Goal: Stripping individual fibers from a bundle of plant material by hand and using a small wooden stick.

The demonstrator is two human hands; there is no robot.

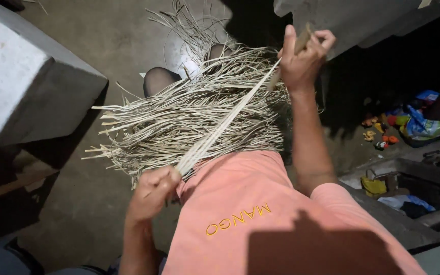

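Observation:
My left hand (pixel 153 193) is closed around the near end of a long pale cane strip (pixel 225 122) that runs diagonally up to the right. My right hand (pixel 304 58) grips a wooden-handled tool (pixel 301 42) held against the strip's far end. Under the strip, a large bundle of thin dried cane strips (pixel 179 122) lies across my lap and knees (pixel 159 79). I wear a salmon-pink shirt (pixel 245 203).
A grey concrete block (pixel 21 71) stands at the left. Another concrete slab (pixel 362 18) is at the upper right. Loose strips (pixel 184 25) lie on the floor ahead. Colourful cloth and small objects (pixel 413 125) sit at the right, beside a yellow item (pixel 373 186).

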